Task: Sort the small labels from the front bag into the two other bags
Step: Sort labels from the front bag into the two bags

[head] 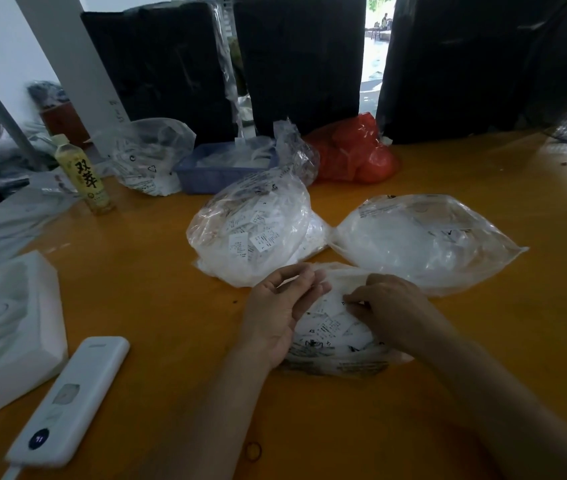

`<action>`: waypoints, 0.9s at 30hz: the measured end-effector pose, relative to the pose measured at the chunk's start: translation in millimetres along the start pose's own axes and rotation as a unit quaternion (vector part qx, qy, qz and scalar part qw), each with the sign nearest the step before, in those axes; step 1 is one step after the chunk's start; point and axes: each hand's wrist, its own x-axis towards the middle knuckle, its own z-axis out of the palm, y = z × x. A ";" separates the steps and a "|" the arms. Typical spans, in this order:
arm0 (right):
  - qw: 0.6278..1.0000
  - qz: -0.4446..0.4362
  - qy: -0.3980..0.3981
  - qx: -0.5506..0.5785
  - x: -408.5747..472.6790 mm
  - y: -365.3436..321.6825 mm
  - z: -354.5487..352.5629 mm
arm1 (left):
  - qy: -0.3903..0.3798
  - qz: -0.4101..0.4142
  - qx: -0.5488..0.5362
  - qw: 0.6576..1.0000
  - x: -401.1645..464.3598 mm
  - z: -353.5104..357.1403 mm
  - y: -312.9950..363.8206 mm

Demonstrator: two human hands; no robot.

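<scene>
Nearest, the front bag [337, 344] is held open on the tabletop [157, 306]: its mouth is pinched by the left hand [275, 317], while the labels [327, 323] inside, light, flimsy and best pinched singly, are grasped by the right hand [386, 313].

A yellow bottle [83, 174] stands near a blue tray [202, 173].

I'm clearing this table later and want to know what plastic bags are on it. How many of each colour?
Clear bags: 4 (front bag, left bag, right bag, far bag)
Red bag: 1
Total: 5
</scene>
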 end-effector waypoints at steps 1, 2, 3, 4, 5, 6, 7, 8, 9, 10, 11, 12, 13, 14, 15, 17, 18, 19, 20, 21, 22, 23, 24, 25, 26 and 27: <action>1.000 -0.007 -0.005 0.003 -0.5 0.7 -1.4 | 0.000 0.002 0.001 1.000 0.7 0.1 -0.3; 1.000 -0.013 -0.014 0.007 -0.8 1.3 -2.9 | -0.001 0.005 0.004 1.000 0.9 0.1 -0.7; 0.999 -0.019 -0.024 0.011 -1.4 2.0 -4.4 | -0.001 0.008 0.007 1.000 1.2 0.3 -0.9; 0.999 -0.022 -0.031 0.014 -1.8 2.9 -5.8 | 0.001 0.010 0.008 1.000 1.5 0.2 -1.0; 0.999 -0.022 -0.037 0.017 -2.1 3.4 -6.8 | 0.003 0.011 0.008 1.000 2.0 -0.1 -1.1; 0.999 -0.017 -0.038 0.021 -2.1 3.4 -7.1 | 0.005 0.011 0.008 1.000 2.3 -0.5 -1.1; 0.999 -0.009 -0.033 0.026 -2.4 3.1 -7.3 | 0.006 0.012 0.009 1.000 2.4 -0.8 -1.1; 0.999 0.002 -0.024 0.031 -2.4 2.2 -7.3 | 0.007 0.012 0.009 1.000 2.3 -0.8 -0.9; 0.999 0.011 -0.013 0.032 -2.4 1.7 -6.9 | 0.008 0.012 0.010 1.000 2.0 -0.5 -0.6; 1.000 0.013 -0.001 0.026 -2.2 1.5 -5.8 | 0.008 0.011 0.011 1.000 1.6 -0.2 -0.4; 1.000 0.011 0.009 0.016 -1.8 1.9 -4.4 | 0.008 0.011 0.010 1.000 1.5 0.2 -0.2; 1.000 0.007 0.015 0.007 -1.7 2.1 -2.7 | 0.007 0.012 0.009 1.000 1.5 0.1 -0.4; 1.000 0.007 0.013 0.000 -1.5 2.0 -1.3 | 0.006 0.012 0.009 1.000 1.8 -0.1 -0.6; 1.000 0.009 0.002 -0.006 -1.6 1.8 0.5 | 0.003 0.014 0.009 1.000 2.4 -0.4 -0.8; 1.000 0.014 -0.017 -0.013 -1.8 1.3 2.6 | 0.000 0.018 0.013 1.000 2.8 -1.1 -1.4; 0.998 0.023 -0.056 -0.027 -1.8 0.4 7.2 | -0.006 0.033 0.031 0.999 3.8 -2.4 -3.2; 0.996 0.026 -0.073 -0.035 -1.6 0.0 9.1 | -0.009 0.041 0.050 0.998 3.7 -2.8 -4.0; 0.995 0.029 -0.085 -0.044 -1.2 -0.1 10.2 | -0.011 0.053 0.083 0.995 3.4 -2.8 -4.6; 0.994 0.031 -0.094 -0.050 -0.6 -0.2 10.6 | -0.011 0.068 0.131 0.989 3.2 -2.8 -5.2; 0.993 0.029 -0.098 -0.052 0.0 -0.3 10.3 | -0.009 0.085 0.180 0.980 3.3 -2.5 -6.0; 0.994 0.027 -0.096 -0.050 0.3 -0.2 9.7 | -0.006 0.099 0.219 0.971 4.0 -2.2 -7.2; 0.995 0.023 -0.087 -0.044 0.5 0.0 8.3 | -0.001 0.106 0.243 0.964 5.0 -2.1 -8.7; 0.997 0.019 -0.072 -0.038 0.5 0.3 6.4 | 0.004 0.108 0.253 0.961 6.2 -2.1 -10.0; 0.998 0.012 -0.054 -0.031 1.0 0.2 4.5 | 0.009 0.104 0.253 0.962 6.4 -2.5 -10.0; 0.999 0.007 -0.041 -0.024 0.9 0.9 2.8 | 0.011 0.096 0.245 0.965 6.7 -2.4 -9.8; 0.999 0.004 -0.037 -0.015 0.6 1.7 1.1 | 0.011 0.087 0.236 0.968 6.8 -3.1 -9.3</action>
